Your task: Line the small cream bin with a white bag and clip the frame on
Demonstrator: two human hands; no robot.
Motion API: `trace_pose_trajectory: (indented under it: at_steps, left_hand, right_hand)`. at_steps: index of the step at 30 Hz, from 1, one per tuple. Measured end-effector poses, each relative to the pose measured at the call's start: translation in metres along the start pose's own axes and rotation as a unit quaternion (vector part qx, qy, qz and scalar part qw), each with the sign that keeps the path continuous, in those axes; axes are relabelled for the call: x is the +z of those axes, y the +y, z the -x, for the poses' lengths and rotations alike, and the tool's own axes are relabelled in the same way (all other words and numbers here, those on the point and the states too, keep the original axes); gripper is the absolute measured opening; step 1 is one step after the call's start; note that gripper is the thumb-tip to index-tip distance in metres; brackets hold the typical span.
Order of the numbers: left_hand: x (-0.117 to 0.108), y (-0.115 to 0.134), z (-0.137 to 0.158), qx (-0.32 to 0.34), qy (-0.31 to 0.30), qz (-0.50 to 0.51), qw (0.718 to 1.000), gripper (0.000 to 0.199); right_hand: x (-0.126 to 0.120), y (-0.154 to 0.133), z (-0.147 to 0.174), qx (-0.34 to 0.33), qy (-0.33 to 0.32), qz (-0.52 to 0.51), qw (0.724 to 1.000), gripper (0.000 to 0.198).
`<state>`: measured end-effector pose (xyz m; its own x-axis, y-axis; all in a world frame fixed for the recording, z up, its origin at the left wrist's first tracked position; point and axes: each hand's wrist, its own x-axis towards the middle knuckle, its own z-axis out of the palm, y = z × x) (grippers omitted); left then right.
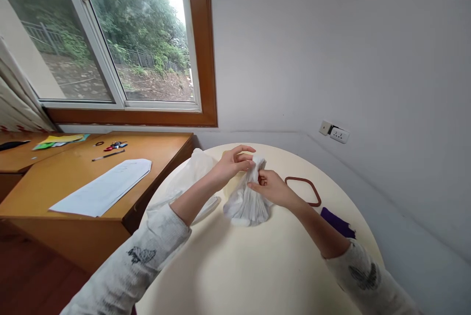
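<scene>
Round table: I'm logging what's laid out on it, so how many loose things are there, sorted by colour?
White: 2, the gathered white bag pinched by the left hand and right hand, and a second white bag
Brown: 1, brown ring
Purple: 1, purple cloth
Total: 4

Your hands held a plain white bag (246,202) on the cream round desk (257,266). Your sleeves (147,256) were light grey, mottled, with dark butterfly prints. The loop (303,190) beside it was reddish brown, the cloth (337,223) deep purple. The side desk (47,192) was orange wood and carried white paper (105,188) plus yellow and green sheets (61,141).
</scene>
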<state>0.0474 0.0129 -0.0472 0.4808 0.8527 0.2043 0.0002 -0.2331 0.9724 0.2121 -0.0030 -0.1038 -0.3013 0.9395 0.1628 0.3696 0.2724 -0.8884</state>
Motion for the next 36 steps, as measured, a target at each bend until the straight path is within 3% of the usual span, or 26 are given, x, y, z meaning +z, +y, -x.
trace_pose_trajectory:
  at_steps: [5,9,12,19,23,29,36]
  left_hand:
    - [-0.007,-0.018,0.009,0.021,-0.014,-0.057,0.998,0.044]
    - [-0.010,-0.039,0.017,-0.017,-0.066,-0.075,0.995,0.062]
    - [-0.011,-0.050,0.021,-0.024,-0.061,-0.072,0.995,0.062]
    - [-0.028,-0.044,0.029,-0.017,-0.015,-0.073,0.997,0.046]
    - [-0.048,-0.027,0.030,-0.016,0.013,-0.106,0.994,0.030]
    - [-0.072,-0.006,0.031,-0.015,0.053,-0.108,0.993,0.026]
    - [-0.102,-0.015,0.045,-0.002,0.082,-0.125,0.989,0.017]
  right_hand:
    - [0.003,-0.004,0.002,0.003,-0.005,-0.156,0.988,0.026]
    - [0.007,-0.011,0.007,0.020,-0.029,-0.265,0.963,0.028]
    - [0.010,-0.012,0.008,0.024,-0.042,-0.323,0.945,0.028]
    - [0.004,0.003,0.010,0.044,0.042,-0.352,0.934,0.029]
    - [-0.011,0.018,0.013,0.063,0.061,-0.358,0.930,0.030]
    - [-0.038,0.033,0.018,0.029,0.100,-0.358,0.928,0.020]
    - [-0.067,0.052,0.029,0.003,0.203,-0.357,0.912,0.020]
